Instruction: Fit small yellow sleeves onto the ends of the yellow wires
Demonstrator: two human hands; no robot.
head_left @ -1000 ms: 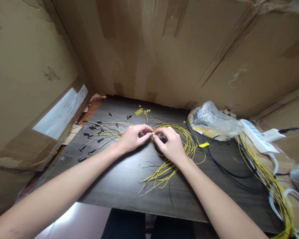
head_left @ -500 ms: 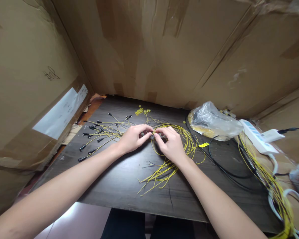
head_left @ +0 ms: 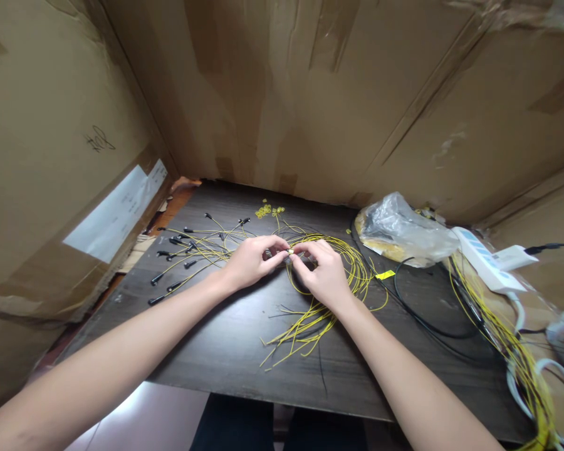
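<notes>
Centrally, in the head view, a small pale-yellow piece point(head_left: 290, 252) sits pinched between the fingers of the left hand point(head_left: 254, 260) and right hand point(head_left: 323, 274), beside coiled thin yellow wires point(head_left: 357, 266) on the dark wood-grain counter point(head_left: 207, 351).

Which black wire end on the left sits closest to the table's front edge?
The black wire end at the group's bottom left, lowest in the picture; all the others lie farther back.

A tiny pale-yellow piece point(head_left: 290, 252) is held near thin yellow wires point(head_left: 358, 266), loosely coiled, ends splayed.
</notes>
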